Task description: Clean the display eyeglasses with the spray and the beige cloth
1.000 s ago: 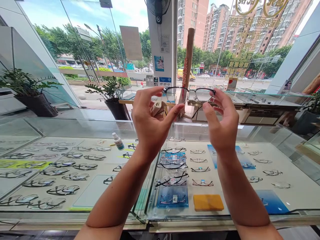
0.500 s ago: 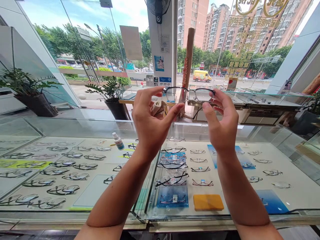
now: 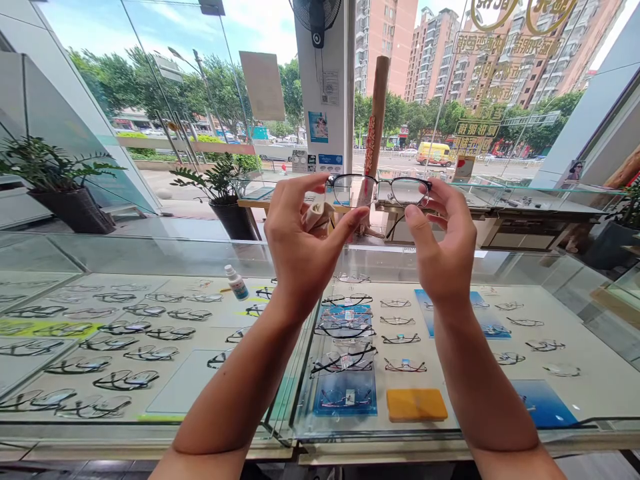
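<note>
A pair of eyeglasses (image 3: 377, 181) with dark upper rims and clear lenses is held up level above the glass counter, one side in each hand. My left hand (image 3: 303, 227) is closed on the left end of the frame, thumb below the lens. A crumpled pale cloth (image 3: 316, 215) is tucked in that same palm, partly hidden by the fingers. My right hand (image 3: 445, 237) grips the right end, its thumb under the right lens and its fingers behind the rim. One dark temple arm hangs down behind the lenses.
Below lies a glass display counter (image 3: 165, 253) with rows of eyeglasses. On it stand a small white bottle (image 3: 237, 283) and a yellow-orange case (image 3: 417, 405). Several black frames (image 3: 345, 360) lie near my left forearm. Potted plants (image 3: 227, 193) and a wooden post (image 3: 379, 113) stand beyond.
My hands and the eyeglasses stay almost still. Outside the window, a yellow van has moved to the right.
</note>
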Demonstrator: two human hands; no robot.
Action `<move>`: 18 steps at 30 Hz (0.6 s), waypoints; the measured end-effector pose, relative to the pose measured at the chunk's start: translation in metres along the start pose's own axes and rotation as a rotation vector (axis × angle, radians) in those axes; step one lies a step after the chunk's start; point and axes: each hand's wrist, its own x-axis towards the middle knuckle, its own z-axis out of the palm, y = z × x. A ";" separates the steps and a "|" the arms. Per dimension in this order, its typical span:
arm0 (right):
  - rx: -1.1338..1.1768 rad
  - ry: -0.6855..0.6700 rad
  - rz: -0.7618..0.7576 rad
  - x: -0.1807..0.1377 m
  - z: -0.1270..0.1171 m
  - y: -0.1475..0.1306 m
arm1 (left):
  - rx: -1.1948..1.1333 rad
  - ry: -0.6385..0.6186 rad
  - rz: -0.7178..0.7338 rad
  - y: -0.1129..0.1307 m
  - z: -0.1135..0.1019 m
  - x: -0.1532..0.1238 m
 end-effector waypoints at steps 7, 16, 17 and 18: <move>-0.016 -0.003 -0.006 0.001 -0.003 -0.005 | 0.007 -0.042 -0.039 -0.003 -0.005 0.004; -0.043 -0.004 -0.031 0.001 -0.005 -0.006 | 0.001 -0.092 -0.056 -0.010 -0.009 0.011; -0.045 -0.004 -0.033 0.002 -0.005 -0.006 | 0.000 -0.089 -0.053 -0.010 -0.009 0.011; -0.046 -0.003 -0.036 0.002 -0.005 -0.005 | -0.001 -0.086 -0.051 -0.011 -0.008 0.010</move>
